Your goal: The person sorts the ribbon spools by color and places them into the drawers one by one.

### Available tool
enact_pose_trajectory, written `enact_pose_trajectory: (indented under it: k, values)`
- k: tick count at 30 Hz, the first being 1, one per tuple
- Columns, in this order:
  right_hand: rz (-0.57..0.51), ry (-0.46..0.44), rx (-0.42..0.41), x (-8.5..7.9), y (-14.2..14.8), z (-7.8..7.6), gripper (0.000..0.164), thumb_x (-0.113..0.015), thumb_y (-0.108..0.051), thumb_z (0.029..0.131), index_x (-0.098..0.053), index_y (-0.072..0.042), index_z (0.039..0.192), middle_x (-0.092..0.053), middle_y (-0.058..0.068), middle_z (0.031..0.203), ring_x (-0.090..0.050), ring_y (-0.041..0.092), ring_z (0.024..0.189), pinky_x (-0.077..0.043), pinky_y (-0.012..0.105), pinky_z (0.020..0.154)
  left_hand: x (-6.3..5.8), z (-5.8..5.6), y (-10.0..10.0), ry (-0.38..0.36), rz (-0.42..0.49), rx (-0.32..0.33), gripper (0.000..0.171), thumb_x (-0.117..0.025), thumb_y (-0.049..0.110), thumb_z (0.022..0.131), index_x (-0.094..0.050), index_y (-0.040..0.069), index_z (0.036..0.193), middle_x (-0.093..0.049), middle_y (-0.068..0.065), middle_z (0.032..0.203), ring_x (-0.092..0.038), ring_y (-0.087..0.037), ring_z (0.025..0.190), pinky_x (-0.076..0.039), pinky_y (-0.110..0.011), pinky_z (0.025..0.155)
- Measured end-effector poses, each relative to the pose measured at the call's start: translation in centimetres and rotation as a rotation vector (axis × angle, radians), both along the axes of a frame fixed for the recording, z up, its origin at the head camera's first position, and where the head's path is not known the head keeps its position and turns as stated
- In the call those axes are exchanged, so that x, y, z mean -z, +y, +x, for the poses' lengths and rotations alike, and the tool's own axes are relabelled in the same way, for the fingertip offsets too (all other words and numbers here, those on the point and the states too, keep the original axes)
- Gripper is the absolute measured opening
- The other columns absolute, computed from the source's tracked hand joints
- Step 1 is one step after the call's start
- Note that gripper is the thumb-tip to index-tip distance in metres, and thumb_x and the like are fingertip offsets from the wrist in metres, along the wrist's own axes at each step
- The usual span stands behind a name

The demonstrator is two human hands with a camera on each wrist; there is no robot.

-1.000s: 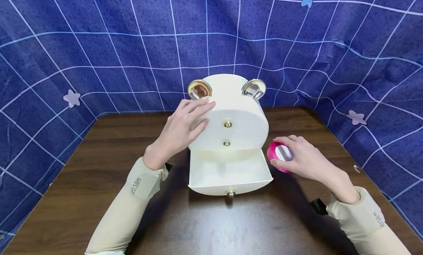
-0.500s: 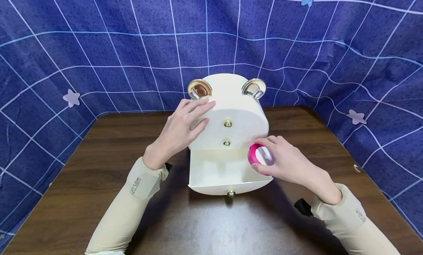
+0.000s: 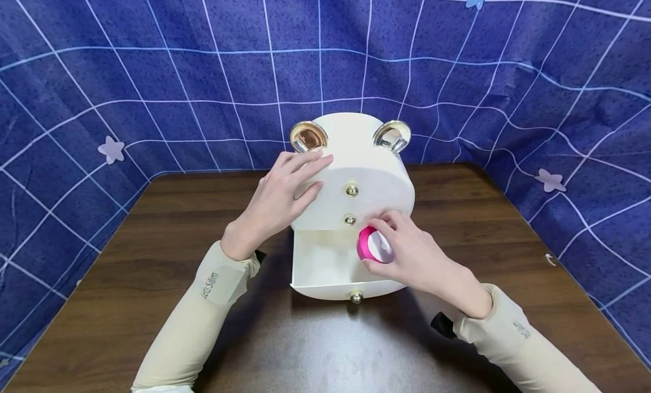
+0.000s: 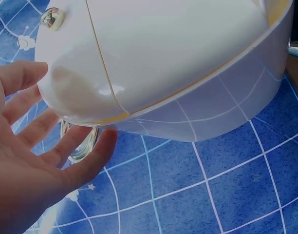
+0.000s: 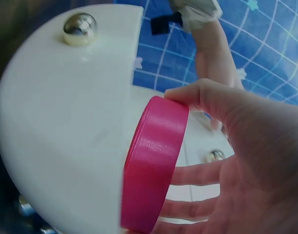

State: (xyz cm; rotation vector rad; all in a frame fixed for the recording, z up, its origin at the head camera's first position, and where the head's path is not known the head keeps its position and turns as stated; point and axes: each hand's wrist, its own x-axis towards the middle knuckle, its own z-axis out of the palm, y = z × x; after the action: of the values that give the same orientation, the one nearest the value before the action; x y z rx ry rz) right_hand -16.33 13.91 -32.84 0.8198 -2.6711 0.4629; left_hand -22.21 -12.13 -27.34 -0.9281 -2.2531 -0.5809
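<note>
A white drawer box with two shiny gold ears stands on the table, its bottom drawer pulled out towards me. Between thumb and fingers, my right hand grips a roll of pink ribbon with a white core. The roll is over the right half of the drawer; in the right wrist view the ribbon roll appears edge-on. At the box's upper left side, my left hand rests with its fingers spread. The left wrist view has the left hand at the rounded edge of the box.
The upper two drawers are closed, each with a gold knob. Another knob sticks out from the bottom drawer's front. Around the box lies the brown wooden table. A blue gridded cloth hangs behind and beside it.
My right hand has carried the ribbon roll leftward, from beside the box to over the pulled-out drawer. The left hand and the box have stayed in place.
</note>
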Motion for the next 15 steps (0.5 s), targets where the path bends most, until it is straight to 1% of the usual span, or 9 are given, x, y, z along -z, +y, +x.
enact_pose_trajectory:
  k: [2,9,12,15]
  values:
    - [0.004,0.010,-0.001,0.4,-0.4,0.0,0.062,-0.077,-0.046,0.075,-0.060,-0.015,0.126,-0.053,0.004,0.120,-0.053,0.020,0.109,-0.054,0.038,0.066,-0.1,0.1,0.0,-0.002,-0.004,-0.003,0.042,-0.063,0.019,0.093,-0.058,0.023,0.135,-0.058,-0.002,0.138,-0.051,-0.024,0.111,-0.053,-0.043,0.079]
    - [0.023,0.011,-0.011,1.8,-1.8,-0.3,0.064,-0.078,-0.048,0.075,-0.061,-0.013,0.125,-0.054,0.005,0.122,-0.051,0.024,0.115,-0.054,0.041,0.069,0.0,0.0,0.0,-0.008,-0.003,-0.009,0.042,-0.063,0.019,0.093,-0.058,0.023,0.135,-0.058,-0.002,0.138,-0.051,-0.023,0.113,-0.053,-0.044,0.081]
    - [0.019,0.013,-0.033,2.2,-2.0,-0.4,0.068,-0.077,-0.051,0.076,-0.059,-0.012,0.128,-0.053,0.006,0.122,-0.051,0.024,0.114,-0.052,0.042,0.072,0.0,0.0,0.0,-0.003,-0.005,-0.010,0.041,-0.062,0.020,0.093,-0.058,0.023,0.134,-0.058,-0.002,0.138,-0.051,-0.023,0.113,-0.053,-0.044,0.082]
    - [0.012,0.052,-0.071,2.3,-1.8,-0.4,0.068,-0.074,-0.051,0.079,-0.057,-0.010,0.131,-0.053,0.007,0.123,-0.052,0.024,0.113,-0.051,0.043,0.080,0.0,0.0,0.0,0.004,-0.008,-0.010,0.041,-0.063,0.020,0.093,-0.058,0.023,0.134,-0.058,-0.002,0.137,-0.051,-0.023,0.112,-0.053,-0.043,0.082]
